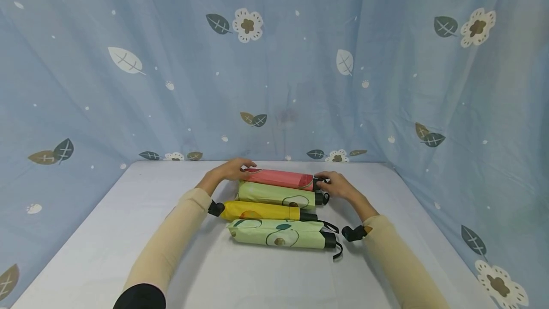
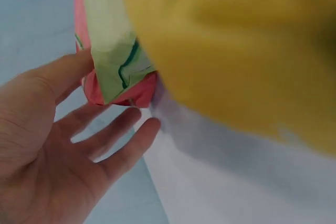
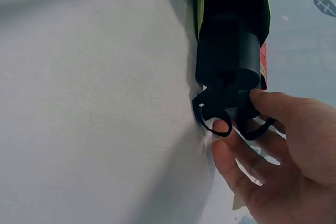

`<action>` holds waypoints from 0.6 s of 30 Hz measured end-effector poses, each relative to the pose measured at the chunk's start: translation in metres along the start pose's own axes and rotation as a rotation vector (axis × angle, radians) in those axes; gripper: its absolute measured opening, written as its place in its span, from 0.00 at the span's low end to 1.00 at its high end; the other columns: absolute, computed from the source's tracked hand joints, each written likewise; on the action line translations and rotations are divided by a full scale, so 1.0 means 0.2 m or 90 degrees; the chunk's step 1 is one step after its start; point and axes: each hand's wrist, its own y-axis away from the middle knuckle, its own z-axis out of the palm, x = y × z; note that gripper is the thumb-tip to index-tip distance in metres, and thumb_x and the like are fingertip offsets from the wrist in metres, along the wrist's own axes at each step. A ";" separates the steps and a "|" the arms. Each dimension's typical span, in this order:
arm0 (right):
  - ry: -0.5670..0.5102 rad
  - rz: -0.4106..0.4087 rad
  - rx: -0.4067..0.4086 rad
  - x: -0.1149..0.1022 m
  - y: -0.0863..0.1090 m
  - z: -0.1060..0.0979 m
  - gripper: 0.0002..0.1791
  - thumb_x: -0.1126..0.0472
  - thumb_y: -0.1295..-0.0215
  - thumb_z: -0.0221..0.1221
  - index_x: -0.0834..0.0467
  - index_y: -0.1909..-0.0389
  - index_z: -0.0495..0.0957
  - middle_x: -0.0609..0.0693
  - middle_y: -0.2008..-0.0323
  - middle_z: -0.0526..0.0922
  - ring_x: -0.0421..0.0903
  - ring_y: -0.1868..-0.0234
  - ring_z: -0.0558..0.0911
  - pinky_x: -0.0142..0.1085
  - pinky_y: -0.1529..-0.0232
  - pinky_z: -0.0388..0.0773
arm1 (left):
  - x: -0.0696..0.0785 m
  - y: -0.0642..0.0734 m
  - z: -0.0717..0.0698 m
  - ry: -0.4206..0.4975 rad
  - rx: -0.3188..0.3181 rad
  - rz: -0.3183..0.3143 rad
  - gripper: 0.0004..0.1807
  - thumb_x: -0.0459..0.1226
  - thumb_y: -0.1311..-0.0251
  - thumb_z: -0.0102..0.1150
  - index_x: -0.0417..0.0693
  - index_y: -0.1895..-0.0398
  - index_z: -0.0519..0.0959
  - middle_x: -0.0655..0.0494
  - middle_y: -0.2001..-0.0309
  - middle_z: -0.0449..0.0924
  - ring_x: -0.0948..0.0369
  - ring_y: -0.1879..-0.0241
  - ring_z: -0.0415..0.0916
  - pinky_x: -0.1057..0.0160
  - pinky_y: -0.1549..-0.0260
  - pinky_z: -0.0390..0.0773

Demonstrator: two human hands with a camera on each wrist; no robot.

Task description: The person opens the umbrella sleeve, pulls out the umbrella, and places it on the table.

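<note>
Four folded umbrellas lie side by side across the white table. The farthest is a red umbrella; my left hand holds its left end. In the left wrist view the left thumb lies against that end, the other fingers spread around and below it. My right hand is at the black handle end of the red umbrella, thumb against the handles in the right wrist view and fingers behind the strap loops. Nearer lie a green avocado-print umbrella, a yellow umbrella and another avocado-print umbrella.
A blue curtain with leaves and flowers hangs behind and beside the white table. Dark wrist cameras sit on the cream sleeves. Black handles and straps of the umbrellas point right.
</note>
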 end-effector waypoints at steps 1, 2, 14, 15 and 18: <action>-0.005 0.005 -0.006 0.00 0.00 0.00 0.21 0.60 0.27 0.54 0.63 0.36 0.73 0.65 0.42 0.78 0.53 0.55 0.85 0.38 0.65 0.80 | 0.01 -0.01 0.00 -0.011 -0.004 0.008 0.26 0.37 0.31 0.55 0.34 0.33 0.69 0.34 0.35 0.70 0.40 0.38 0.71 0.45 0.41 0.74; -0.008 0.009 -0.012 0.00 -0.01 -0.01 0.21 0.59 0.27 0.54 0.63 0.36 0.73 0.65 0.42 0.78 0.52 0.56 0.85 0.37 0.66 0.80 | 0.01 -0.01 0.00 -0.022 -0.008 0.016 0.26 0.37 0.31 0.56 0.34 0.34 0.70 0.34 0.36 0.71 0.41 0.38 0.72 0.46 0.41 0.74; -0.035 0.019 -0.048 0.01 -0.03 -0.03 0.22 0.59 0.26 0.53 0.65 0.36 0.72 0.62 0.52 0.82 0.44 0.65 0.83 0.34 0.74 0.76 | 0.03 -0.08 0.01 -0.060 -0.028 0.012 0.25 0.38 0.35 0.61 0.36 0.38 0.75 0.39 0.41 0.77 0.46 0.42 0.75 0.49 0.42 0.75; -0.038 0.017 -0.047 0.01 -0.03 -0.03 0.22 0.59 0.26 0.53 0.65 0.36 0.72 0.62 0.51 0.82 0.44 0.64 0.83 0.34 0.74 0.76 | 0.03 -0.08 0.01 -0.063 -0.028 0.011 0.24 0.38 0.35 0.62 0.36 0.38 0.75 0.39 0.41 0.77 0.46 0.43 0.75 0.49 0.42 0.75; -0.047 0.011 -0.049 0.01 -0.03 -0.03 0.22 0.60 0.26 0.53 0.65 0.36 0.72 0.63 0.50 0.82 0.45 0.64 0.84 0.34 0.74 0.77 | 0.03 -0.09 0.01 -0.071 -0.029 0.009 0.25 0.38 0.36 0.63 0.36 0.38 0.75 0.39 0.41 0.78 0.47 0.43 0.75 0.50 0.43 0.76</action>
